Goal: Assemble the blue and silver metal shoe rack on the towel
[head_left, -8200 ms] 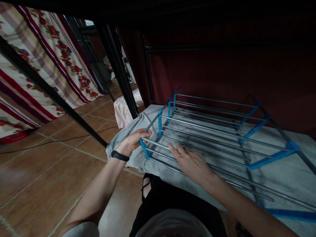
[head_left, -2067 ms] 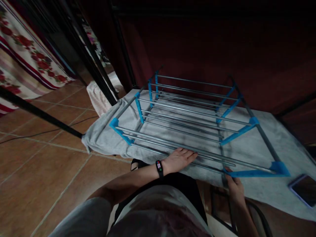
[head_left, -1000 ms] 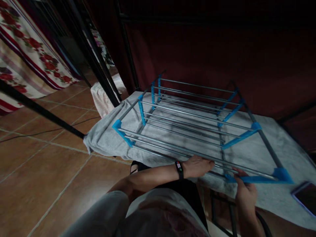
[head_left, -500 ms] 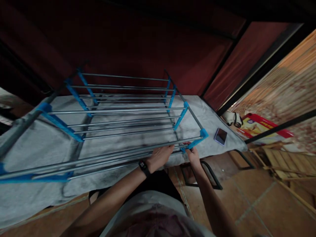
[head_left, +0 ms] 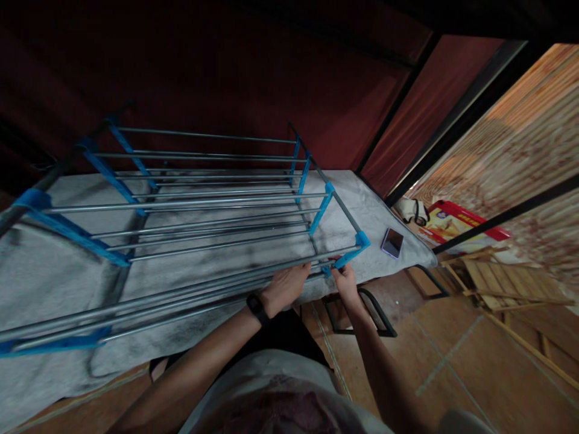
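Observation:
A shoe rack (head_left: pixel 212 205) of grey metal tubes and blue plastic brackets lies on a grey blanket (head_left: pixel 172 253). Near its front right corner, my left hand (head_left: pixel 288 288), with a black watch on the wrist, has its fingers around the front tubes. Just to the right, my right hand (head_left: pixel 344 282) grips the lower end of the blue bracket (head_left: pixel 348 258), where the tube ends meet it. The fingertips of both hands are partly hidden behind the tubes.
A phone (head_left: pixel 392 243) lies on the blanket to the right. Beyond it are a red and yellow package (head_left: pixel 456 224) and a wooden slatted chair (head_left: pixel 511 286). A black metal frame (head_left: pixel 380 313) stands below the front edge. A dark red panel (head_left: pixel 203 78) rises behind the rack.
The view has shifted slightly, so the rack and phone appear further left. Both hands keep the same places on the rack's front right corner.

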Motion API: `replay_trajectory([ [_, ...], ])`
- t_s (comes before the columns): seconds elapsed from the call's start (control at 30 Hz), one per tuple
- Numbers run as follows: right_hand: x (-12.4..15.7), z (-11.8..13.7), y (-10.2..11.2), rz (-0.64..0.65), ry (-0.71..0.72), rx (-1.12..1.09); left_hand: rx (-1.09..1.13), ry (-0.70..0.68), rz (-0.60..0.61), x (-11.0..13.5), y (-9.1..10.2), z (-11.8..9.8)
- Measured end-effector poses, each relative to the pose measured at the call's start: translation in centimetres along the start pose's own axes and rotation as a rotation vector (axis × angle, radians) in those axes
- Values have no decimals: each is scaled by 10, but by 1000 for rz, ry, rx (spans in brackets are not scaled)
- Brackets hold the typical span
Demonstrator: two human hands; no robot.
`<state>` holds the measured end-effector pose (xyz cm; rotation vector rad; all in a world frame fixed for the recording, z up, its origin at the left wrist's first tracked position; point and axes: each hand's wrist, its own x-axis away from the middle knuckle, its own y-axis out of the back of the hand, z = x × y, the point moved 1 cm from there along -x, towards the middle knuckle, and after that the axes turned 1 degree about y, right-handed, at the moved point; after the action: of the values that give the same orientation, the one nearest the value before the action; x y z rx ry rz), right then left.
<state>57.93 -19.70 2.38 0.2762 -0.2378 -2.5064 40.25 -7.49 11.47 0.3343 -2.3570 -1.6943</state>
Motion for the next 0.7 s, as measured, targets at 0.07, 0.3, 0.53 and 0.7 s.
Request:
replay_trajectory([
  [0.07,2,2,1,-28,6,32,2,-14,-12,-4,1,-4],
  [0.3,3,7,5,-15,50,151,68,-65,-64,-28,-6,-21],
  [0.53,2,10,10,71,61,126,130,-103,-70,-54,-17,-29],
  [0.7,-1,14,16,154,77,109,162,-64,-64,-62,-22,-28],
])
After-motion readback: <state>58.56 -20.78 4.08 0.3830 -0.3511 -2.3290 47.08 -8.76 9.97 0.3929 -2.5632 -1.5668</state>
